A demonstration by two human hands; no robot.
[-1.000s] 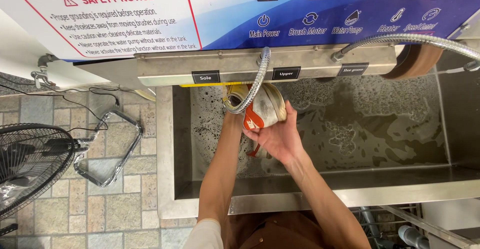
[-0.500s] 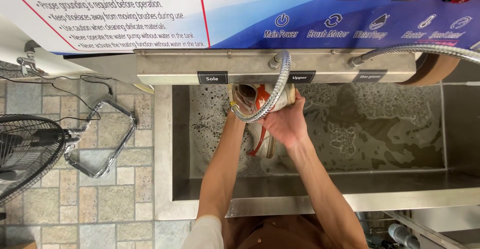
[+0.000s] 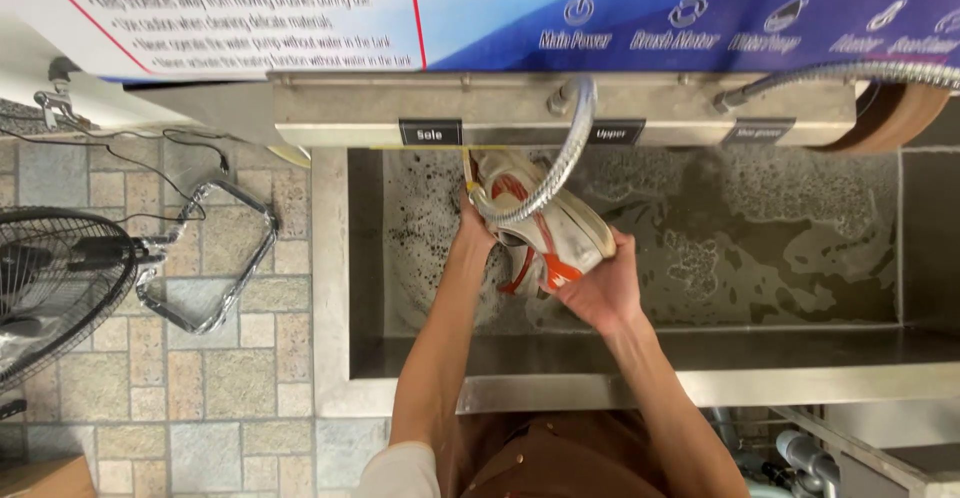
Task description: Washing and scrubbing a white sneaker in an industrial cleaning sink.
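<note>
Since half a second ago the shoe has tipped toward 4 o'clock, its heel lower under the hose. The left hand grips its toe end at 9 o'clock; the right hand clasps the orange heel. Both hold it above the tank, which contains foamy, speckled water.

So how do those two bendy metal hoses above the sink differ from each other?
The middle hose hangs down from the steel ledge and curves across the white and orange shoe; the right-hand hose runs sideways, off the picture's right edge. The middle hose lies close to the left hand and right hand holding the shoe; the right-hand hose lies away from both. Both are ribbed silver metal and start at that ledge.
</note>
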